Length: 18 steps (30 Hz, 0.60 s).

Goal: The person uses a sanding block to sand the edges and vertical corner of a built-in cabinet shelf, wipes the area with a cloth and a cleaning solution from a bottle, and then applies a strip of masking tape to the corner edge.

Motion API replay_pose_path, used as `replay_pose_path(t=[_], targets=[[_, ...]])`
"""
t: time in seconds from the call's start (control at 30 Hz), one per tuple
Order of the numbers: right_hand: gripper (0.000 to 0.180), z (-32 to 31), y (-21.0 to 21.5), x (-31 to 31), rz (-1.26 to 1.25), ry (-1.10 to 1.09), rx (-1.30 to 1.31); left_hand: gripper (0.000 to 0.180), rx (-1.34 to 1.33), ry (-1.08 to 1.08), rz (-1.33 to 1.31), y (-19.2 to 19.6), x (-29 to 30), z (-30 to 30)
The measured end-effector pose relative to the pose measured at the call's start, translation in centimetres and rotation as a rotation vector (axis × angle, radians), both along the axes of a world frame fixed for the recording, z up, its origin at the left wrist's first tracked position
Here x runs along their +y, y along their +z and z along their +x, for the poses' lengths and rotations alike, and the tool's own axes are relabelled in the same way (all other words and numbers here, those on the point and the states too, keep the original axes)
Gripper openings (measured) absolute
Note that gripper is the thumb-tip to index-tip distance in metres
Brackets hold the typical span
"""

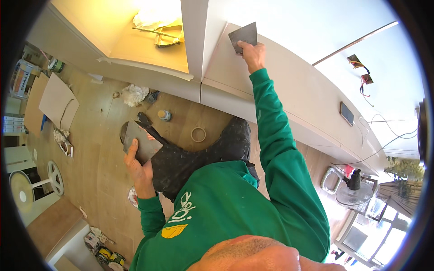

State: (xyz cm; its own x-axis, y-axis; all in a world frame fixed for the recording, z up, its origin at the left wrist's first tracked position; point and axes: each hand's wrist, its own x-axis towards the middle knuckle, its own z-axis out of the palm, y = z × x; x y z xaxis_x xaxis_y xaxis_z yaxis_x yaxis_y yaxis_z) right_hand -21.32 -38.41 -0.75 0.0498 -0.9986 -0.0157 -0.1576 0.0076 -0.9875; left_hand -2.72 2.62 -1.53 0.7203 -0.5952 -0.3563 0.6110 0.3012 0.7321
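My right hand [254,55] reaches forward, its fingers closed around a flat metal putty knife [246,35]. That blade is at the far end of a long beige ledge [289,86], next to the white wall; I cannot tell whether it touches either. Down at the left, my left hand [139,174] grips a second, wide metal putty knife [143,142], thumb on its face. This one is held over my dark trousers [199,158], with reddish reflections on its blade.
Wires [361,72] hang from wall boxes, and a phone [347,113] rests on the ledge. A bottle [164,115], tape ring [198,134] and crumpled white sheet [135,95] lie on the wooden floor. At left stand a white fan [21,195] and leaning boards [58,99].
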Motion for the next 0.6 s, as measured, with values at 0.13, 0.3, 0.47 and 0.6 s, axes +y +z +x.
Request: replay_pose_path(t=[0.13,0.3,0.47,0.6], targets=[[0.025,-0.7,-2.9,-4.1,-0.005,-0.002,0.122,0.038,-0.017,0.022,0.065,0.1,0.5,-0.3],[0.027,1.7,-3.9,-5.6,-0.021,-0.064,0.004,0.042,-0.016,0.061,0.118,0.2,0.6,-0.3],[0.028,4.4,-4.6,-6.8,-0.066,-0.188,0.056,0.041,-0.034,0.012,0.08,0.3,0.2,0.2],[0.028,5.4,-4.3,-8.1,-0.096,-0.26,0.163,0.04,-0.028,-0.029,0.047,0.4,-0.1,0.4]])
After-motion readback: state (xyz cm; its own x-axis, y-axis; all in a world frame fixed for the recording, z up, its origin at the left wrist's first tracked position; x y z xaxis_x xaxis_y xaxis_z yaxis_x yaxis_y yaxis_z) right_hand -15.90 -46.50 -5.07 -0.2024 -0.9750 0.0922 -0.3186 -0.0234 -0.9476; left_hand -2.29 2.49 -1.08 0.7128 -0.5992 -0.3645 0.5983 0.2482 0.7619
